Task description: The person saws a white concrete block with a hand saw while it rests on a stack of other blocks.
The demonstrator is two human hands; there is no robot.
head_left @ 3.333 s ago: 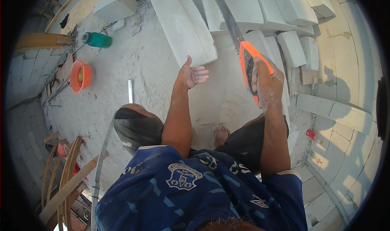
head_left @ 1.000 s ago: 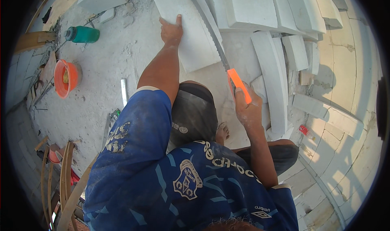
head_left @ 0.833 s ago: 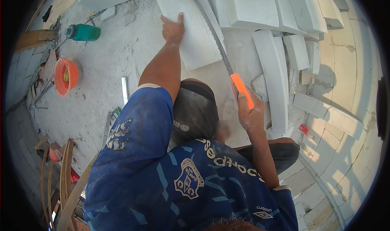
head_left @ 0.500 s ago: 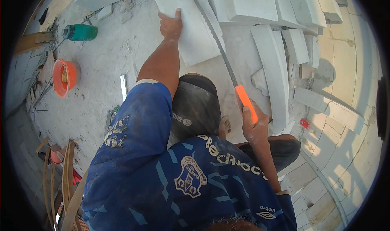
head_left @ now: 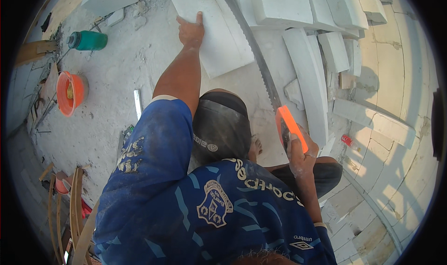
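Observation:
A long white block (head_left: 217, 46) with a smooth top lies in front of me, a thin line running along it near its right side. My left hand (head_left: 190, 32) rests at its left edge, thumb stretched over the top and fingers bent over the side. My right hand (head_left: 302, 154) is wrapped around the orange handle of a handsaw (head_left: 260, 62). The toothed dark blade slants up and left, along the block's right edge. Its far end comes near the block's far part; whether it touches there I cannot tell.
More white blocks (head_left: 284, 6) lie stacked at the far right, with a long slab (head_left: 305, 74) nearer. To the left are a green bottle (head_left: 91, 40), an orange bucket (head_left: 84, 90) and a metal strip (head_left: 138, 104). A red can (head_left: 347, 140) lies right; wooden strips (head_left: 77, 209) stand lower left.
The saw has been drawn back toward me, its handle moving nearer and slightly right with my right hand. My left hand keeps its place on the block. The whole view has shifted slightly.

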